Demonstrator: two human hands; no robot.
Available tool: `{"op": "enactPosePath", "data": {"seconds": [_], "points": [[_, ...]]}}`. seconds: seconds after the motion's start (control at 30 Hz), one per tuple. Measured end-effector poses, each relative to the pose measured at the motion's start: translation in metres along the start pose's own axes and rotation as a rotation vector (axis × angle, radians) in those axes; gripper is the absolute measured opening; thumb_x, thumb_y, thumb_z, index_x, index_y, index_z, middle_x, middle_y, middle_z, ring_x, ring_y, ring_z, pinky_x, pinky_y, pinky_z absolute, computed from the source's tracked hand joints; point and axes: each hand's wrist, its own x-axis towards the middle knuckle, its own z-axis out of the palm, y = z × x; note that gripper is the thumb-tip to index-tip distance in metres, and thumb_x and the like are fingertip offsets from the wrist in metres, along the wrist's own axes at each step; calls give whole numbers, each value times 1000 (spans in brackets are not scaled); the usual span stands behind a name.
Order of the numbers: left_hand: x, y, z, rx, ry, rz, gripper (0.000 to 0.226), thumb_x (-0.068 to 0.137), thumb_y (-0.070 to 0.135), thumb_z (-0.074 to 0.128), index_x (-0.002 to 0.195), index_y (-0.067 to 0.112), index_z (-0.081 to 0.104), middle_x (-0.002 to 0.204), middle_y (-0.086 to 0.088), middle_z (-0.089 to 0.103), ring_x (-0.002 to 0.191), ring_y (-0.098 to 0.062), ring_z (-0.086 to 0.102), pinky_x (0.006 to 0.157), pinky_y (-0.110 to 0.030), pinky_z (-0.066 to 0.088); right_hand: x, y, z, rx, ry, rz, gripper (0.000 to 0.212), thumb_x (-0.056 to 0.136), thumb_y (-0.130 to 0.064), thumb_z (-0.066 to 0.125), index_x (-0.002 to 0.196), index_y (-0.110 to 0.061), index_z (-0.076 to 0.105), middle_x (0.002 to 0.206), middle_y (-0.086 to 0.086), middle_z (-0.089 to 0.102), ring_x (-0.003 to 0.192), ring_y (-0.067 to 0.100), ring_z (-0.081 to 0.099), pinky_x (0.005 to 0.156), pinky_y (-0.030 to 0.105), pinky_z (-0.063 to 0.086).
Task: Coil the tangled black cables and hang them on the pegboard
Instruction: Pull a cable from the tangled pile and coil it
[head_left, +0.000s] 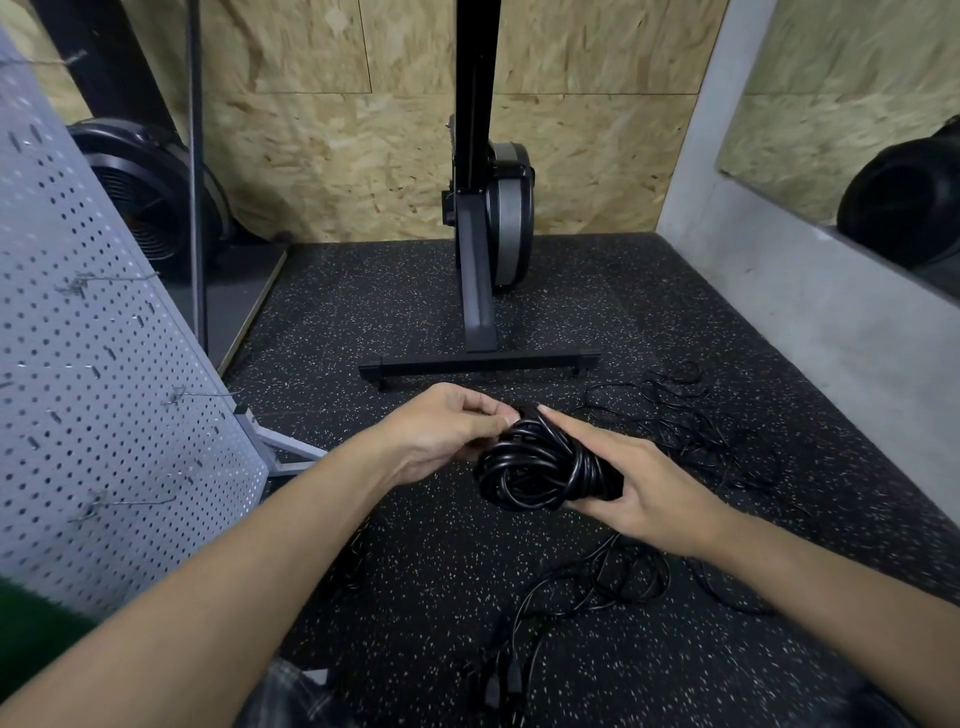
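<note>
one coiled black cable (540, 467) sits crosswise, long axis left to right, above the speckled floor (415, 312); my right hand (649, 488) grips its right end, my left hand (441, 431) pinches a top strand. pegboard (104, 364) left, chipboard wall (337, 130) ahead.

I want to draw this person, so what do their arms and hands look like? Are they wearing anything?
Both forearms are bare. The left hand and right hand have no gloves, and I see no rings or watch. A bit of green sleeve shows by the upper left arm.
</note>
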Motion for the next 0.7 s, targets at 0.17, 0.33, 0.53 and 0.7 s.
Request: {"op": "enactPosePath", "data": {"seconds": [0.17, 0.33, 0.53, 0.7], "points": [[-1, 0, -1, -36, 77, 10, 13, 88, 0, 77, 100, 1, 81, 96, -17, 79, 79, -22, 73, 63, -22, 58, 2, -2, 1, 11, -49, 29, 99, 91, -27, 80, 159, -56, 15, 155, -21, 47, 143, -5, 42, 123, 39, 36], [-2, 8, 1, -9, 45, 36, 13, 88, 10, 78, 100, 7, 82, 100, -15, 80, 85, -21, 75, 68, -20, 60, 3, -2, 2, 25, -42, 45, 101, 91, -27, 80, 159, -58, 12, 157, -23, 45, 144, -6, 40, 123, 41, 38], [2, 2, -1, 48, -149, -126, 48, 75, 30, 86, 116, 6, 76, 108, -11, 77, 95, -20, 72, 83, -28, 59, 2, 0, 1, -101, -122, 43, 103, 91, -37, 78, 157, -62, 3, 160, -24, 40, 145, -3, 40, 121, 43, 39], [1, 6, -5, 20, -179, -153, 30, 93, 29, 73, 112, 6, 74, 98, -5, 75, 81, -11, 71, 72, -24, 57, 6, -4, 0, -126, -133, 26, 103, 92, -44, 75, 155, -64, -3, 160, -22, 41, 145, 0, 41, 120, 45, 40]]}}
